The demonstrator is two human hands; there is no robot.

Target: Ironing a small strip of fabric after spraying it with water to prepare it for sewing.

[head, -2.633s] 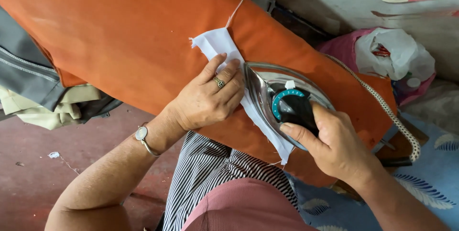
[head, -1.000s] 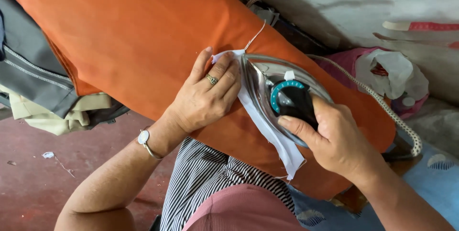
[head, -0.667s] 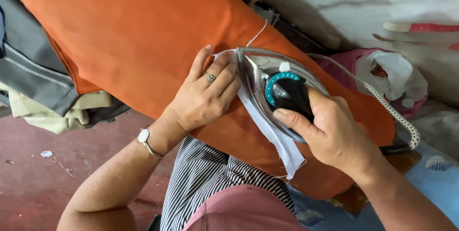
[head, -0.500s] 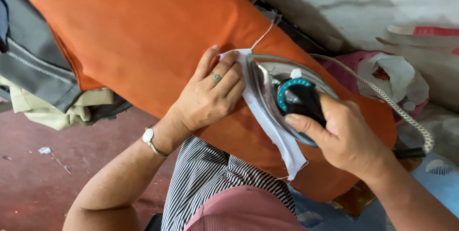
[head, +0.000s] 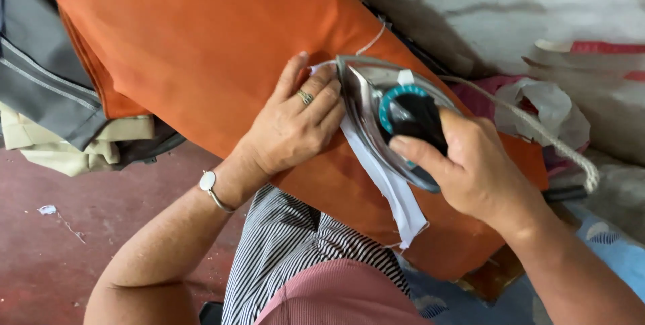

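Observation:
A white cloth strip (head: pixel 390 187) lies across an orange-covered ironing surface (head: pixel 201 49). My right hand (head: pixel 470 170) grips the black handle of a silver iron (head: pixel 379 113) with a teal dial, pressing it on the strip. My left hand (head: pixel 295 123), with a ring and a wristwatch, lies flat on the orange cover beside the iron's tip, fingertips holding the strip's far end. Most of the strip's upper part is hidden under the iron.
The iron's woven cord (head: pixel 537 133) runs off right and loops back over the wall side. Folded grey and beige garments (head: pixel 60 110) are piled at left. A crumpled white bag (head: pixel 547 110) lies at right. Red floor (head: pixel 80 244) is below.
The iron has slid up along the strip toward its far end, covering more of it. My left hand stayed beside the tip, shifting slightly with the cloth.

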